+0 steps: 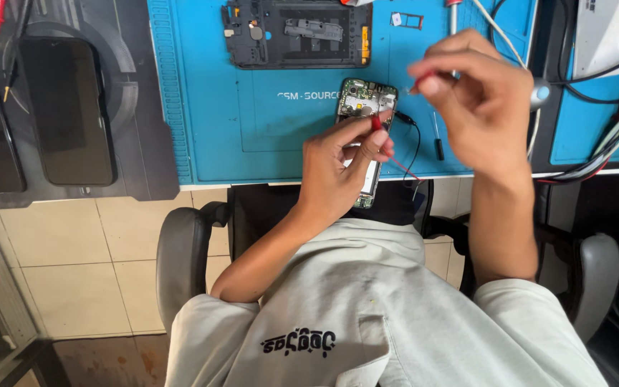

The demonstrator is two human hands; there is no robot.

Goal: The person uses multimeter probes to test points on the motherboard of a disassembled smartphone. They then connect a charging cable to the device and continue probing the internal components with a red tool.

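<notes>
My left hand (338, 172) holds an opened phone (365, 99) with its green circuit board bare, just above the blue work mat (252, 129). The thumb and fingers of that hand also pinch a red probe (377, 125) against the board. A thin red wire (404, 170) and a black wire (411, 127) trail off to the right of the phone. My right hand (481, 100) hovers right of the phone, blurred, with its fingertips closed on a small red piece (418, 81); I cannot tell what the piece is.
A black phone frame (295, 32) lies at the back of the mat, with a small card tray (406, 20) and a screwdriver (453, 14) beside it. Two dark phones (66, 107) rest on a black pad at left. Cables and a white device (610, 32) crowd the right. Chair armrests (180, 251) flank my lap.
</notes>
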